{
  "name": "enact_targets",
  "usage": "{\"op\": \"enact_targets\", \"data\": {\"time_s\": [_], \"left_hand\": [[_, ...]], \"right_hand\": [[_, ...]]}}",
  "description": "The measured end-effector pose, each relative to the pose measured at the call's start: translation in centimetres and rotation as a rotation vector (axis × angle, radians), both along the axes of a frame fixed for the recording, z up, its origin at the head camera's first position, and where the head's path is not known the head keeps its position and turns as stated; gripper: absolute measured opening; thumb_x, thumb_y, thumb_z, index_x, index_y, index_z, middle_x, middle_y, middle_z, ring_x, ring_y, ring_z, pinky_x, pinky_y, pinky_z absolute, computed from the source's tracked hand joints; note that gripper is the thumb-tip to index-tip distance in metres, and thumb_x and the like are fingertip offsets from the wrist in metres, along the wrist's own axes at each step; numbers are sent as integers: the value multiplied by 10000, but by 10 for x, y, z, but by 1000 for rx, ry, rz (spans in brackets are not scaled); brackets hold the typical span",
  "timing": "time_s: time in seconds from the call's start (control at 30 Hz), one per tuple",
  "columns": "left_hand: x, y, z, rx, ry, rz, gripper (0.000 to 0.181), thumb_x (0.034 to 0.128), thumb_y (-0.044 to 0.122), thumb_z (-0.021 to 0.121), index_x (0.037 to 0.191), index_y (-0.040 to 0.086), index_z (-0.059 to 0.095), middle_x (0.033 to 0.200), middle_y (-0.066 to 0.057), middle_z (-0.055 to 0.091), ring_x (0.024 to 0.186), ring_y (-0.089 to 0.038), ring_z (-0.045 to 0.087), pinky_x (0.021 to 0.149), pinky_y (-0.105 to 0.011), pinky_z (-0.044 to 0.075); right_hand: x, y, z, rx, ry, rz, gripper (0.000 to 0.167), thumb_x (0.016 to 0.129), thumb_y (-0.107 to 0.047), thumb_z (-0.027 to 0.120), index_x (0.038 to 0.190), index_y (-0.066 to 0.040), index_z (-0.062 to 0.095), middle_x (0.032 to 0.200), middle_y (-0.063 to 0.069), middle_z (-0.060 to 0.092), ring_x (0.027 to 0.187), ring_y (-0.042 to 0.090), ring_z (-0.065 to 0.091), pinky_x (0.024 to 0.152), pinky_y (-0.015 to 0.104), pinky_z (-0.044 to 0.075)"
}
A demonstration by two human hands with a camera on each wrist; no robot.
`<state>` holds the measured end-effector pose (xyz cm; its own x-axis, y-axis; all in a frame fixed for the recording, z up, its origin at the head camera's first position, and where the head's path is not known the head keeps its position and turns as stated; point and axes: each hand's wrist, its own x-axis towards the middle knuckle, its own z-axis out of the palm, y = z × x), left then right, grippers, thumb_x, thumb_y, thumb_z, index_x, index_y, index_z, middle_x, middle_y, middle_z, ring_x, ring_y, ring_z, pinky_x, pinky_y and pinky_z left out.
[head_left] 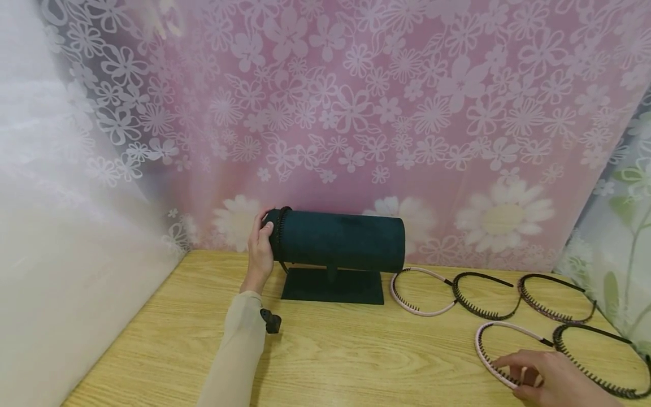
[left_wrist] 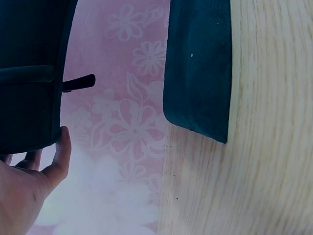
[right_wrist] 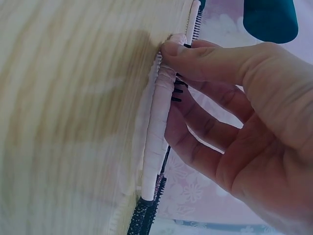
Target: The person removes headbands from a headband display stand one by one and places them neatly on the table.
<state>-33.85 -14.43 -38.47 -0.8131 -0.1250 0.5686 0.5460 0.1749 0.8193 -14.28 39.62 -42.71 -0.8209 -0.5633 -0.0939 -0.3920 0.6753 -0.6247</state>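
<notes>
A dark green headband display stand (head_left: 346, 240), a padded roll on a flat base (head_left: 333, 287), stands near the back of the table. My left hand (head_left: 261, 249) grips the roll's left end, its fingers curled about the edge. Beside those fingers, a dark toothed headband (head_left: 281, 240) sits over the roll; in the left wrist view its tips (left_wrist: 80, 82) stick out beneath. At the front right, my right hand (head_left: 556, 376) pinches a pale pink headband (right_wrist: 156, 117) with black teeth between thumb and fingers. That headband lies at the table surface.
Behind it lie another pink headband (head_left: 424, 314), a black headband (head_left: 475, 311) and a dark reddish headband (head_left: 541, 310). A black headband (head_left: 617, 390) lies right of my right hand. A floral curtain (head_left: 356, 113) hangs behind the wooden table (head_left: 356, 350), with sheets at both sides.
</notes>
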Motion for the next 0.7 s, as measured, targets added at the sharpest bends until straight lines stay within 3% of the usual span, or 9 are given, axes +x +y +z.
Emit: {"op": "enact_targets", "data": {"time_s": [0.17,0.3,0.4,0.53,0.7], "left_hand": [[1,-1,2,-3,-14,-18,481,1094,245,285,1539,132,432,1535,-108,478,1289,-319,487,1144,-515,358],[17,3,16,-9,-39,-23,482,1085,196,289,1536,97,427,1528,-157,480,1277,-323,498,1130,-490,372],[16,4,15,-5,-31,-11,483,1080,209,296,1527,102,441,1502,-153,505,1258,-324,510,1110,-486,379],[1,1,1,-3,-3,10,486,1078,264,307,1521,124,452,1475,-112,528,1245,-308,516,1099,-494,380],[1,0,0,-10,4,18,490,1077,284,315,1519,123,452,1472,-92,528,1257,-300,510,1121,-523,368]], "right_hand": [[-1,1,0,-5,-11,-2,321,932,-91,710,1245,-21,687,872,-196,641,703,-47,607,558,245,488],[0,0,2,-10,-11,-3,323,936,-83,704,1251,-17,682,888,-192,650,721,-47,618,573,242,504],[1,-1,4,-9,31,-19,299,953,-78,683,1242,-2,678,895,-190,664,747,-60,610,583,236,509],[2,-5,6,36,222,-102,262,956,-103,692,1204,-21,698,926,-150,696,782,-104,577,568,227,490],[-1,-24,15,99,499,-273,336,855,-189,819,1174,-128,733,1023,-40,750,845,-113,596,580,228,485]]}}
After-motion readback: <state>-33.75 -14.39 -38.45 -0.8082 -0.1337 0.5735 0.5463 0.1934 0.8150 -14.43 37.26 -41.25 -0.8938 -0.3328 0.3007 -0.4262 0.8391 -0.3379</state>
